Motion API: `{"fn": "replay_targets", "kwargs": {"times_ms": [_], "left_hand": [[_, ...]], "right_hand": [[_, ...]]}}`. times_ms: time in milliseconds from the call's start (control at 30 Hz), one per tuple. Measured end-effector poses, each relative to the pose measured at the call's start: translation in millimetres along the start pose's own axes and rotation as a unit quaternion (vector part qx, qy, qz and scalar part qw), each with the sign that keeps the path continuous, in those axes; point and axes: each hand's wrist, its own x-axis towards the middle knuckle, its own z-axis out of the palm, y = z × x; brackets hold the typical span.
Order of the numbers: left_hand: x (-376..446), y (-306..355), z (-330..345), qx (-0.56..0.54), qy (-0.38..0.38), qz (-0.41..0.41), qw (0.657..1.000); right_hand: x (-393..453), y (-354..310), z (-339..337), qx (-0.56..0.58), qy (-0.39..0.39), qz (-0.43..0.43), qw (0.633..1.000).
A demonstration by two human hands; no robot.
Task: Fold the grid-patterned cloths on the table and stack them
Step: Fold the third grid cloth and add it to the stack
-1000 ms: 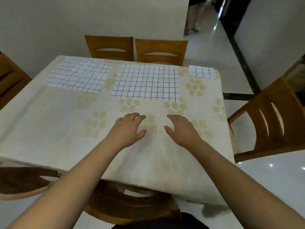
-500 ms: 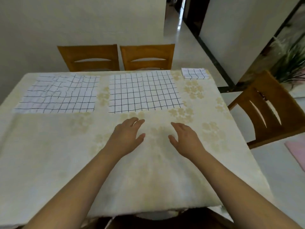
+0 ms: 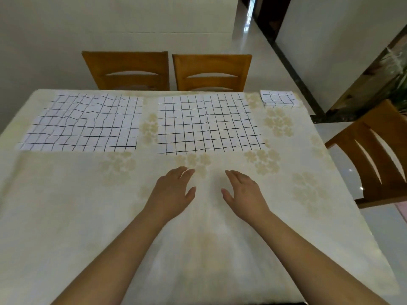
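We see two grid-patterned cloths lying flat and unfolded on the far half of the table [image 3: 66, 216]: the right cloth [image 3: 208, 124] smooth, the left cloth [image 3: 86, 123] wrinkled, a strip of tablecloth between them. A folded cloth [image 3: 278, 99] sits at the far right corner. Nearer us, our left hand [image 3: 172, 193] and right hand [image 3: 246, 192] lie palm down, apart from the cloths, fingers straight and close together, thumbs out, holding nothing. Two wooden chairs [image 3: 169, 71] stand behind the table, and another chair [image 3: 374, 155] at its right.
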Motion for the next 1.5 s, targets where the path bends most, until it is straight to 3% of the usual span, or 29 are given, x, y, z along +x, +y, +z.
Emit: {"fn": "replay_targets", "kwargs": {"times_ms": [533, 800, 933, 1233, 1500], "left_hand": [[54, -7, 59, -0.002, -0.032, -0.071, 0.997], [56, -11, 69, -0.017, -0.014, -0.101, 0.995], [56, -16, 68, -0.006, -0.008, -0.115, 0.993], [45, -14, 73, -0.006, -0.015, -0.118, 0.993], [19, -1, 79, -0.005, -0.024, -0.108, 0.994]], "right_hand": [[115, 37, 73, -0.059, -0.077, -0.027, 0.995], [149, 32, 97, -0.081, -0.118, -0.016, 0.99], [158, 29, 104, -0.078, -0.102, -0.007, 0.992], [151, 27, 97, -0.083, -0.077, -0.033, 0.993], [88, 30, 96, -0.052, -0.048, -0.06, 0.996]]}}
